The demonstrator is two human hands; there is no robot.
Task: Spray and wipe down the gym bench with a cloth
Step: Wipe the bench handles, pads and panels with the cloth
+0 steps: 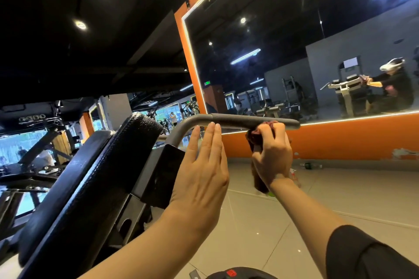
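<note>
A gym floor is seen from a head-worn camera, with 2 bare forearms reaching forward from the near edge. The right hand [273, 154] is curled around a dark reddish cloth [257, 142], which is bunched against the underside of a grey handle bar [251, 120]; part of the cloth hangs down below the wrist. The bar runs left to right across the middle of the view, its right portion covered in a dark grip sleeve, and it bends downward at its left end toward the machine frame. The left hand [201, 170] is held flat and wide, fingers straight and pressed together, just left of the right hand; its fingertips reach up to the bar near the bend, though contact cannot be told for certain. Nothing is held in it. To the left, the gym bench [95, 176] is seen as black textured padding tilted steeply, with a rounded pad at its top and dark metal brackets behind it. A short black sleeve [362, 256] covers the right upper arm at the near right corner. Beyond the bar, a large wall mirror [294, 52] framed in orange with a lit edge strip fills the far right; in it a small reflection of a person at a machine is visible. The floor [317, 188] is laid with pale grey tiles, and a dark bottle [309, 165] lies on it near the orange wall. Round ceiling lights glow at the upper left.
</note>
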